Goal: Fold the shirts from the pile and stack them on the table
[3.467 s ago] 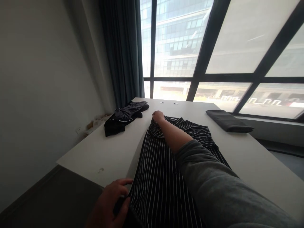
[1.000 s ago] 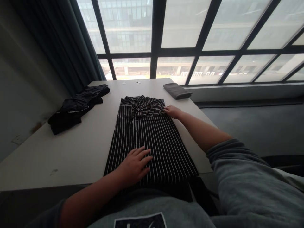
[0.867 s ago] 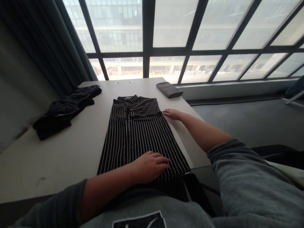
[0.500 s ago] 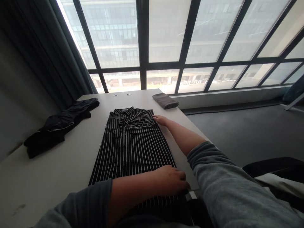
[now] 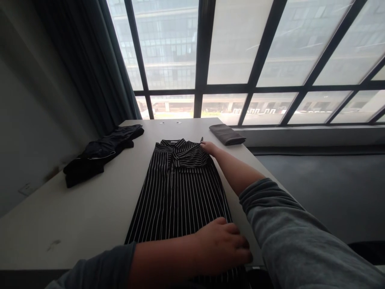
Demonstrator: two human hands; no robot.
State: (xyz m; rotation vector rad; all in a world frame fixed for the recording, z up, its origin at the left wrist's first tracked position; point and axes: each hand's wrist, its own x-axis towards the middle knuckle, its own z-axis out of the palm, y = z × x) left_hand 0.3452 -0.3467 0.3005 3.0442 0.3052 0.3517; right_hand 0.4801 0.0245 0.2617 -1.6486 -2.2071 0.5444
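A black shirt (image 5: 186,200) with white stripes lies front up, its collar toward the window. One sleeve is folded across its chest. My right hand (image 5: 209,147) pinches the shirt at the right shoulder, where a small corner of cloth sticks up above the fingers. Reaching across the lower part of the shirt, my left hand (image 5: 224,247) is at its right edge near the hem. Its fingers curl down over that edge, with the fingertips hidden. The hem is partly covered by my left forearm.
The shirt lies on a white table (image 5: 99,224). A folded grey cloth (image 5: 227,134) rests by the table's far right corner. Dark folded clothes (image 5: 102,154) are piled along the left side. Beyond are a large window (image 5: 234,48) and a dark curtain (image 5: 90,60).
My right hand has pinched the shoulder edge and raised a corner of the cloth slightly. My left hand stays near the hem. The view has turned a little to the left.
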